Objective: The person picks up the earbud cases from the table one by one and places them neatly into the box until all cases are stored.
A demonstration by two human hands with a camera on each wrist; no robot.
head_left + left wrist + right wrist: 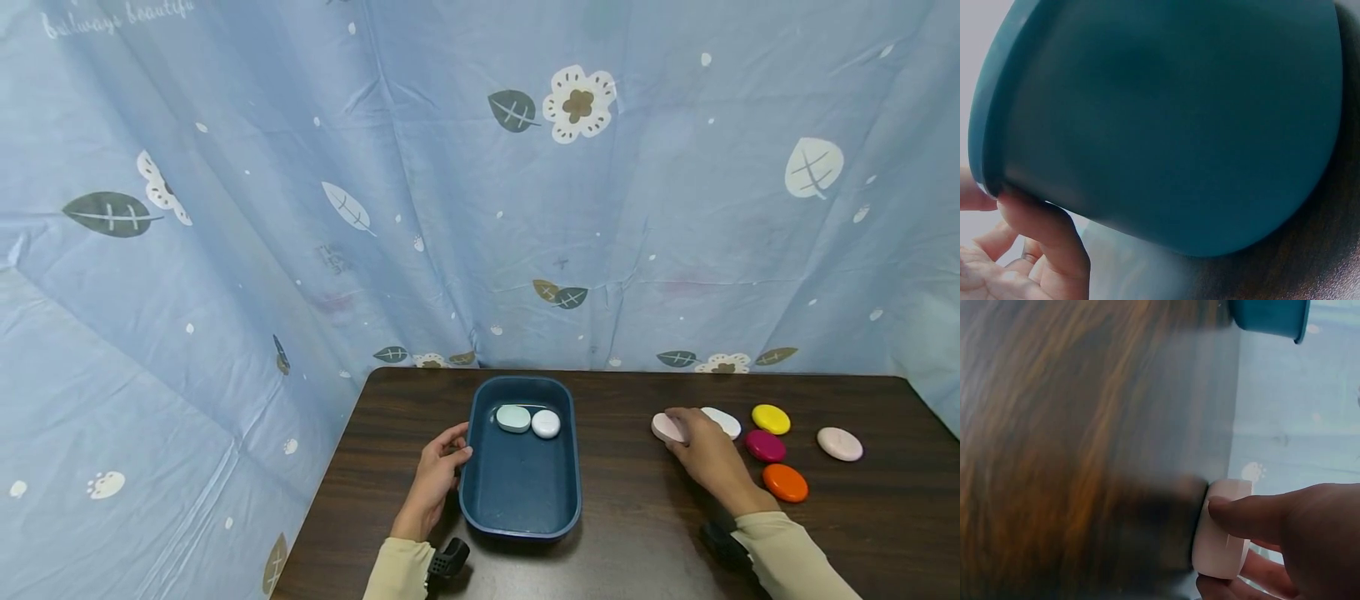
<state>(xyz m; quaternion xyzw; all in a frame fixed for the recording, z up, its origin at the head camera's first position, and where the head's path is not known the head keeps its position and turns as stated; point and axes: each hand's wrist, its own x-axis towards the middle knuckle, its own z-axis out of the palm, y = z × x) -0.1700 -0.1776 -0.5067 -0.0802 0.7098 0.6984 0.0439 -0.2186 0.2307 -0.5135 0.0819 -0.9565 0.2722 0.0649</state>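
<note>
Tray, long axis toward curtain

a curtained nook, kind unclear: blue floral cloth behind a dark table

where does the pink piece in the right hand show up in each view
Head: the pink piece is right of centre, in the right hand.
Left wrist: not in it.
Right wrist: lower right, in the same hand.
Shared landmark: the blue tray, at least partly in all three.
</note>
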